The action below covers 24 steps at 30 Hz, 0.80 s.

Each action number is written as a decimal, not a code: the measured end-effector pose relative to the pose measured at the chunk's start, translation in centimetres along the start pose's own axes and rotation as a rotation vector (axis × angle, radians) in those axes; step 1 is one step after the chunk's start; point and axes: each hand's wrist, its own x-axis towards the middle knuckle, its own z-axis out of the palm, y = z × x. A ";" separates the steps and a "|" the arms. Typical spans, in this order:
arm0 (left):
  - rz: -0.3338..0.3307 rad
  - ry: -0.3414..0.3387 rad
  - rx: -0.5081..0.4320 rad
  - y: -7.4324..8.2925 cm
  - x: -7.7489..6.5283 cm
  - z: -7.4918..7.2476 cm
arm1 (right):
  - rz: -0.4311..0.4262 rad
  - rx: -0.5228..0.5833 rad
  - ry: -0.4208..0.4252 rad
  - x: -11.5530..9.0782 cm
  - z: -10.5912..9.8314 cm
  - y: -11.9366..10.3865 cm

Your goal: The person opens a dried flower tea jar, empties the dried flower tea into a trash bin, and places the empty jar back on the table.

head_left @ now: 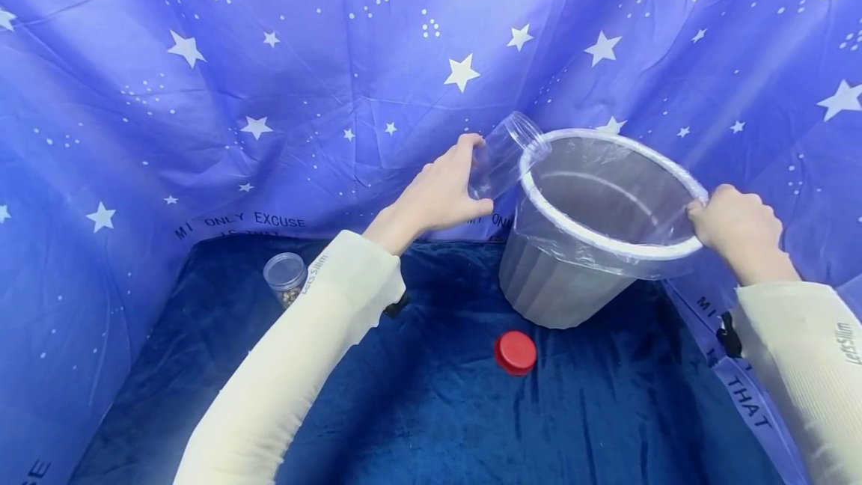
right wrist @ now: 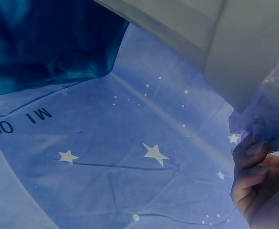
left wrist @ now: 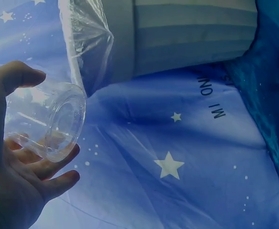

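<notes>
In the head view my left hand (head_left: 441, 189) grips a clear plastic jar (head_left: 497, 159) around its body, thumb on one side and fingers on the other. The jar is tilted, its open mouth overlapping the left rim of a grey trash can (head_left: 559, 283). A clear plastic liner folds over the can's white rim (head_left: 609, 244). My right hand (head_left: 737, 230) grips the rim at the right side, fingers curled over it. In the left wrist view the jar (left wrist: 65, 119) looks see-through, with the liner (left wrist: 89, 43) close by. The right wrist view shows curled fingers (right wrist: 253, 167) at the liner.
A red lid (head_left: 515, 352) lies on the dark blue cloth (head_left: 431, 410) in front of the can. Left of it stands another clear jar (head_left: 284, 273) with small brownish pieces inside, partly behind my left sleeve. Blue star-patterned curtains (head_left: 323, 81) hang around the back and sides.
</notes>
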 end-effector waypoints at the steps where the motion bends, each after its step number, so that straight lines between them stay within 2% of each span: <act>1: 0.006 0.007 -0.001 -0.1 -0.1 -0.1 | -0.001 0.000 0.000 0.0 0.0 0.0; 7: 0.023 0.054 -0.006 -1.0 -0.5 0.0 | -0.001 0.004 0.007 0.0 0.0 0.1; 10: 0.010 0.065 -0.043 -1.3 -0.7 0.1 | -0.001 0.005 0.004 0.1 0.2 0.2; 14: -0.009 0.051 -0.097 -1.7 -1.3 0.1 | 0.002 0.007 0.003 0.4 0.4 0.4; 24: -0.034 0.043 -0.163 -3.3 -2.9 -0.2 | 0.009 0.006 -0.004 0.4 0.3 0.4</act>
